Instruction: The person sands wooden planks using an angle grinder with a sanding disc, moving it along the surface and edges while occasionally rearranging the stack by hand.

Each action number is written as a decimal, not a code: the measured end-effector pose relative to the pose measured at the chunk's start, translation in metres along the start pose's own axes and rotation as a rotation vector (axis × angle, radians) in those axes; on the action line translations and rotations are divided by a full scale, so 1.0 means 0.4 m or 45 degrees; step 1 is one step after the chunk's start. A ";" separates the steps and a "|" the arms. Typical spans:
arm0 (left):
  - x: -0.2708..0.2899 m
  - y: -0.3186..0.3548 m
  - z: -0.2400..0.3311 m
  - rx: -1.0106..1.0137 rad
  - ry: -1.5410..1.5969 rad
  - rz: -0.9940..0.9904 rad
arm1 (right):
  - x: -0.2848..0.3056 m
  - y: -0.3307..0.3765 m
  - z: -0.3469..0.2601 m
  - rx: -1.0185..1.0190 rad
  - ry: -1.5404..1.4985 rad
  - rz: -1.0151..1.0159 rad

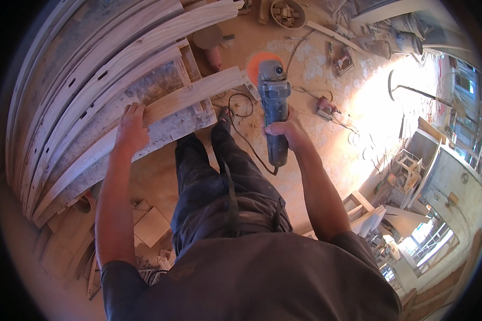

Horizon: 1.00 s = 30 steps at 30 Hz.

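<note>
My right hand (290, 130) is wrapped round the dark body of an angle grinder (276, 101), which I hold upright in view. At its far end shows an orange disc (256, 63), beside the end of a long wooden board (198, 92). My left hand (132, 127) rests on that board, its fingers lying over the wood; whether they grip it is hard to see. The board lies across a dusty bench (179, 125). From the grinder's near end a dark cord (250, 148) loops over the floor.
Several long slotted wooden boards (104, 69) lie beyond and left of the bench. A bucket of wood offcuts (287, 15) stands at the far side. A red power tool (326, 108) and cables lie on the dusty floor to the right. Flat wood pieces (152, 227) lie at lower left.
</note>
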<state>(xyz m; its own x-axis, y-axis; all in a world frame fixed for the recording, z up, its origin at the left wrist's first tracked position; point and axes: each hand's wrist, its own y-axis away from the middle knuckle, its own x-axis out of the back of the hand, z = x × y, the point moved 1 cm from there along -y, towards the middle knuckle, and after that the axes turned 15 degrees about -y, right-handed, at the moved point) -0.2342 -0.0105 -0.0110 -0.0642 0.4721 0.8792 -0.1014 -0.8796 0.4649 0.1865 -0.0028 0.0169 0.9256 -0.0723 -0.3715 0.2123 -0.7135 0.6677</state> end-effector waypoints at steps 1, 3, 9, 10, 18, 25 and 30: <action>0.004 -0.004 -0.002 -0.004 0.016 -0.010 | 0.001 -0.010 -0.005 -0.008 0.015 -0.031; 0.009 -0.010 -0.005 -0.013 0.025 -0.023 | 0.003 -0.023 -0.016 -0.024 0.045 -0.091; -0.002 -0.015 -0.013 0.006 0.014 -0.056 | 0.052 -0.020 -0.005 -0.053 0.113 -0.079; -0.002 -0.015 -0.013 0.007 0.014 -0.049 | 0.060 -0.020 0.000 -0.040 0.093 -0.066; -0.001 -0.009 0.007 0.048 -0.002 -0.022 | 0.054 -0.046 -0.018 -0.018 0.203 -0.127; -0.070 0.022 -0.003 0.038 -0.106 0.126 | 0.113 0.012 0.006 0.010 0.093 -0.012; -0.126 0.060 0.062 0.256 -0.071 0.565 | 0.043 0.094 0.055 0.096 -0.104 -0.029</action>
<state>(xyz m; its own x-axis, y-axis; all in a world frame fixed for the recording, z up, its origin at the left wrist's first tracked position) -0.2089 -0.0566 -0.0415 -0.0039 0.0504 0.9987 0.1179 -0.9917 0.0505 0.2034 -0.0463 0.0215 0.8914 -0.1100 -0.4397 0.2059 -0.7659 0.6091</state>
